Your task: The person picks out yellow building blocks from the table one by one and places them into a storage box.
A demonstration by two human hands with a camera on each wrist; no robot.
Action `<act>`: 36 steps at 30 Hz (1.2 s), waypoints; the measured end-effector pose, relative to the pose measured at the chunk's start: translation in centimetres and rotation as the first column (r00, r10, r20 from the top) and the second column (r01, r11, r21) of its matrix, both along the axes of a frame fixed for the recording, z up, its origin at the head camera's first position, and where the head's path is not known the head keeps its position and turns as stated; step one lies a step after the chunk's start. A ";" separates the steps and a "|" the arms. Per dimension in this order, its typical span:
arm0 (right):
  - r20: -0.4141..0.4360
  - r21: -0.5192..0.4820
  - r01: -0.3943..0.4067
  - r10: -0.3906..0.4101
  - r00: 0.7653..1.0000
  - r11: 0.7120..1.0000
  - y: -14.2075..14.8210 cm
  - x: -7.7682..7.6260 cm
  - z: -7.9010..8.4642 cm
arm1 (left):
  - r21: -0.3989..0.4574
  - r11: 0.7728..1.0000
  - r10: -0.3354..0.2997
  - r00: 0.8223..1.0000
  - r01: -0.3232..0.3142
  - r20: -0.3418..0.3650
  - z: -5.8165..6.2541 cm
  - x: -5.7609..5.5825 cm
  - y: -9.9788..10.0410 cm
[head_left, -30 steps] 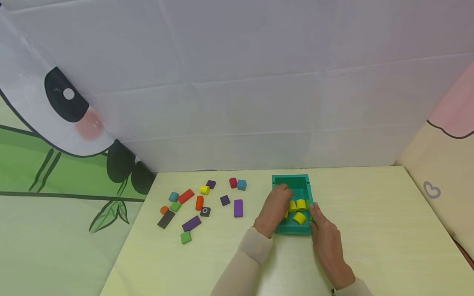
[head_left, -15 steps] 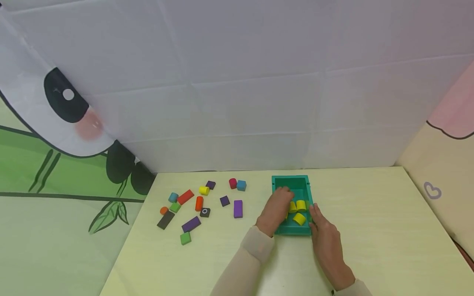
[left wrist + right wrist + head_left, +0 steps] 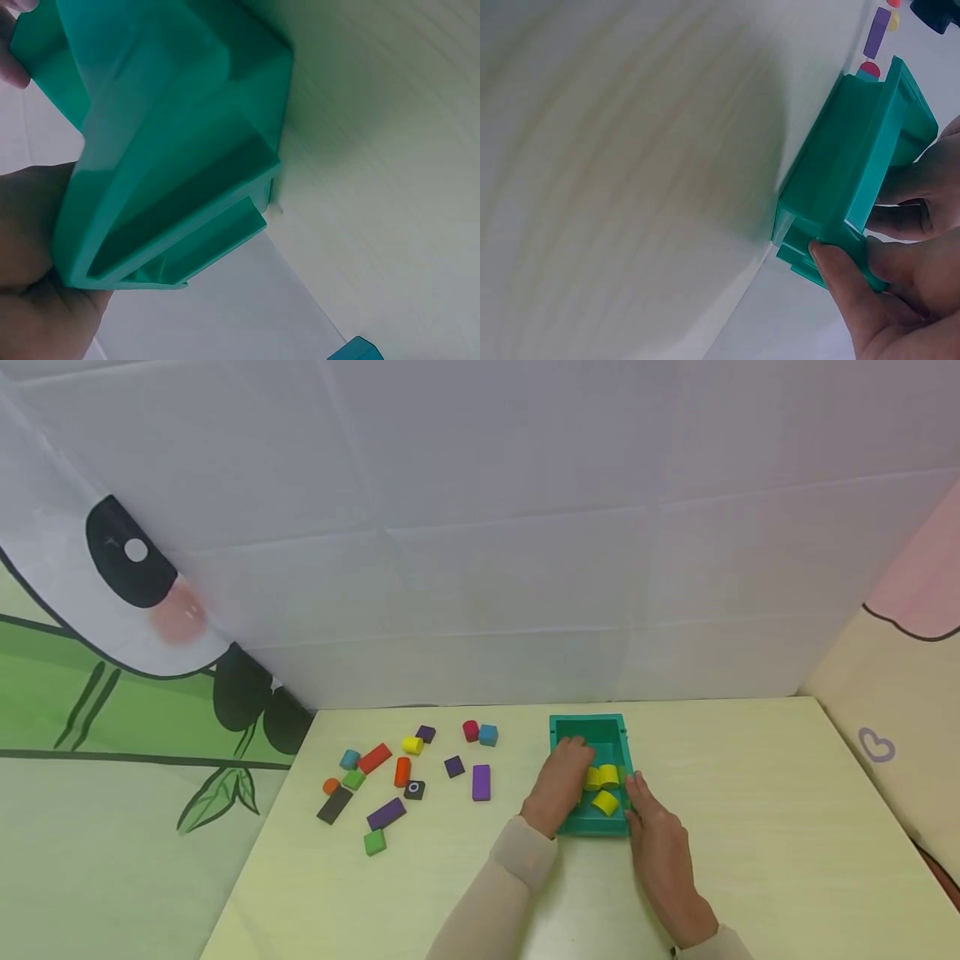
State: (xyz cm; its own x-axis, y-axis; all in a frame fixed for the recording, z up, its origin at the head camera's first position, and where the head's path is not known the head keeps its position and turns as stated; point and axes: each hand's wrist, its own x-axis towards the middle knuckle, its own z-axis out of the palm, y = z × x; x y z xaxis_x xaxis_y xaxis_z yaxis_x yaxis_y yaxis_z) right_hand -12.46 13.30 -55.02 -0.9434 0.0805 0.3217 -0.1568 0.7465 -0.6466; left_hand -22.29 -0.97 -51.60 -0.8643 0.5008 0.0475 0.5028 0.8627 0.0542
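A green rectangular box [image 3: 592,825] stands on the table, with several yellow cylinders [image 3: 604,803] inside. My left hand [image 3: 558,783] reaches over the box's left wall, its fingers bent down inside; the fingertips and anything between them are hidden. From the left wrist, the green box [image 3: 172,150] fills the upper left and no cylinder shows. At the box's right wall is my right hand [image 3: 666,852]. In the right wrist view the right hand [image 3: 900,300] pinches the wall of the green box [image 3: 832,150] near a corner, one finger outside and another over the rim.
Loose blocks lie left of the box: a yellow cylinder [image 3: 412,745], a purple block [image 3: 482,782], a red block [image 3: 375,758], a blue cube [image 3: 488,735], a dark grey block [image 3: 334,805] and others. A pale wall sheet [image 3: 465,668] rises behind the table [image 3: 772,827].
My left hand has shifted very slightly inside the box, and a bit of yellow seen at its fingertips a second ago is now hidden. The right hand and the blocks keep their places.
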 end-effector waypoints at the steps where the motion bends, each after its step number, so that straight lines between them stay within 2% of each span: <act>1: -0.004 0.001 0.001 -0.001 1.000 1.000 0.0 0.0 0.0 | -0.001 1.000 0.003 1.000 -0.003 0.001 0.0 0.0 0.0; 12: 0.004 -0.006 0.001 -0.001 1.000 1.000 0.0 0.1 0.0 | -0.053 0.998 0.024 1.000 -0.024 0.002 -0.5 -0.3 0.6; 23: -0.034 -0.003 0.006 -0.006 0.999 1.000 -0.1 0.0 -0.1 | -0.101 0.994 0.041 0.999 -0.043 -0.021 -0.8 -0.2 1.1; 29: -0.016 -0.004 0.002 -0.002 1.000 1.000 0.0 0.0 0.0 | -0.082 0.996 0.039 0.999 -0.042 -0.030 -1.0 -0.2 1.4; 36: 0.014 -0.001 0.008 -0.008 1.000 1.000 0.0 0.3 0.4 | -0.110 0.993 0.040 0.999 -0.043 -0.032 -0.8 -0.1 1.6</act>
State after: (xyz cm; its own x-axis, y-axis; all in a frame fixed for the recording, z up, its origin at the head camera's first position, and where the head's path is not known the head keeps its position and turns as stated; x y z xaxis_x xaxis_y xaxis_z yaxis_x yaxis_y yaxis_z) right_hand -12.19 13.29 -54.65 -0.9472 0.0886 0.3082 -0.1416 0.7468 -0.6498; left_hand -22.42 0.65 -52.40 -0.8834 0.4683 0.0193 0.4666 0.8826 -0.0571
